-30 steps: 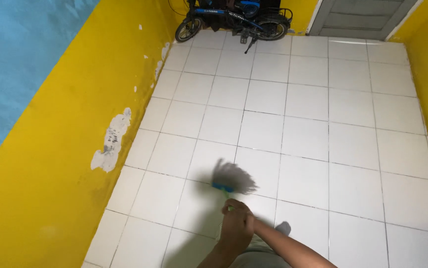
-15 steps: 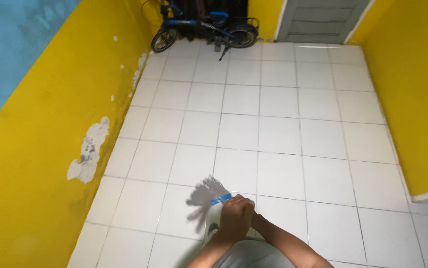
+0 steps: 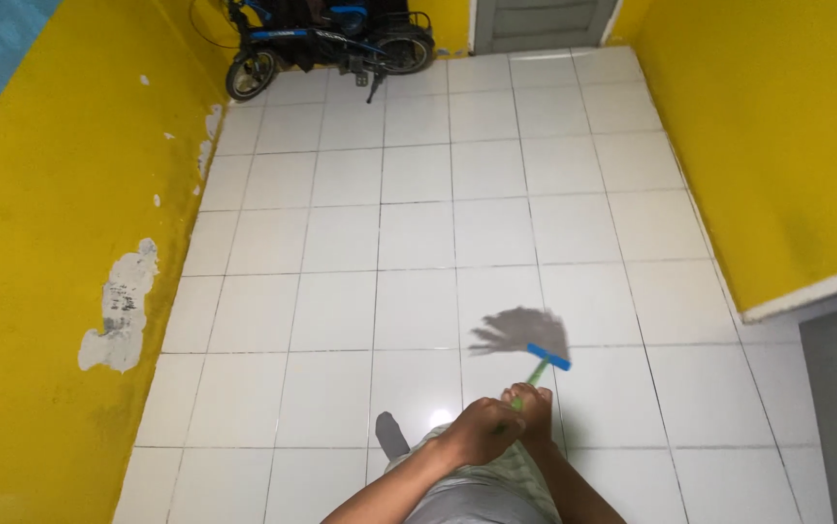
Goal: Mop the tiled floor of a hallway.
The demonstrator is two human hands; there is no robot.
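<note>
A mop with a grey stringy head (image 3: pixel 523 331), a blue clamp and a green handle (image 3: pixel 536 374) rests on the white tiled floor (image 3: pixel 418 243). Both my hands grip the green handle low in the view. My left hand (image 3: pixel 482 430) is wrapped round it on the near side. My right hand (image 3: pixel 533 406) sits just beyond it, closer to the mop head. The mop head lies a little ahead and to the right of my hands. Most of the handle is hidden under my fingers.
A small black and blue bicycle (image 3: pixel 326 44) is parked at the far end by the left yellow wall (image 3: pixel 60 204), whose paint is peeling. A grey door (image 3: pixel 545 21) is at the far end. A yellow wall (image 3: pixel 777 136) closes the right side. My foot (image 3: pixel 391 434) shows below.
The mop head has swung from the left of my hands to ahead and right of them. My view has shifted so the bicycle and door sit farther left.
</note>
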